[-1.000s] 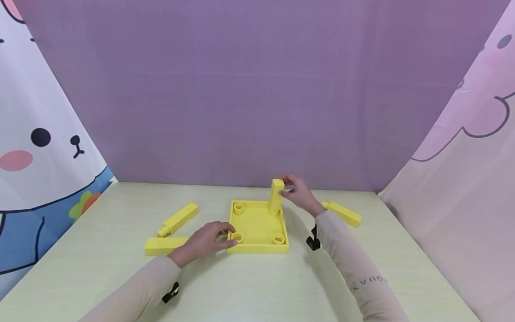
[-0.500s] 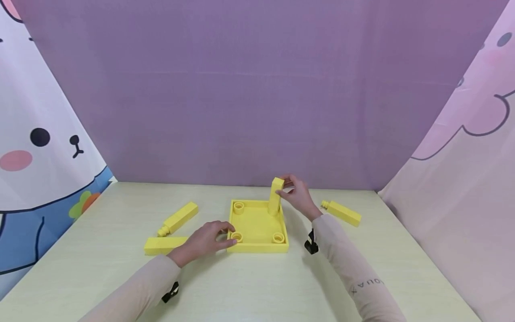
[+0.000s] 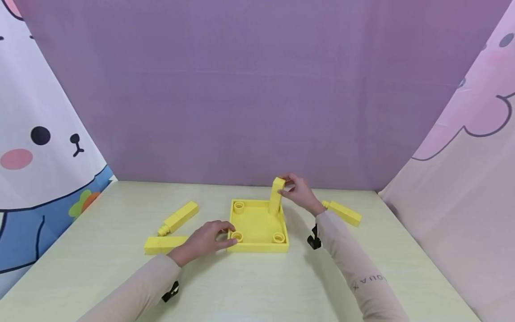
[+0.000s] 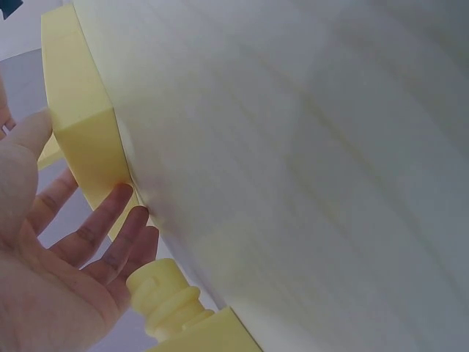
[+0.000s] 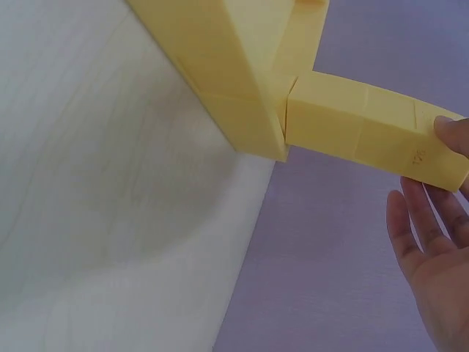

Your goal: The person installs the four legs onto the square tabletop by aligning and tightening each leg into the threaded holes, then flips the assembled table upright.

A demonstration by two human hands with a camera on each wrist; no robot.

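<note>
In the head view, a square yellow tray-like base with raised rim and round corner sockets lies on the table. A square yellow leg stands upright at its far right corner. My right hand pinches this leg near its top, thumb on one side, fingers on the other. In the right wrist view, the leg meets the base with a thin seam. My left hand rests against the base's near left corner. In the left wrist view its fairly straight fingers touch the side wall, thumb at the rim.
Three more yellow legs lie on the table: one with a threaded end at the left, another leg partly behind the left hand, and a third leg at the right. A purple cloth hangs behind the table.
My right hand shifts slightly around the leg's top, and the leg turns a little, its faces standing differently from a second ago. The left hand and base stay in place.
</note>
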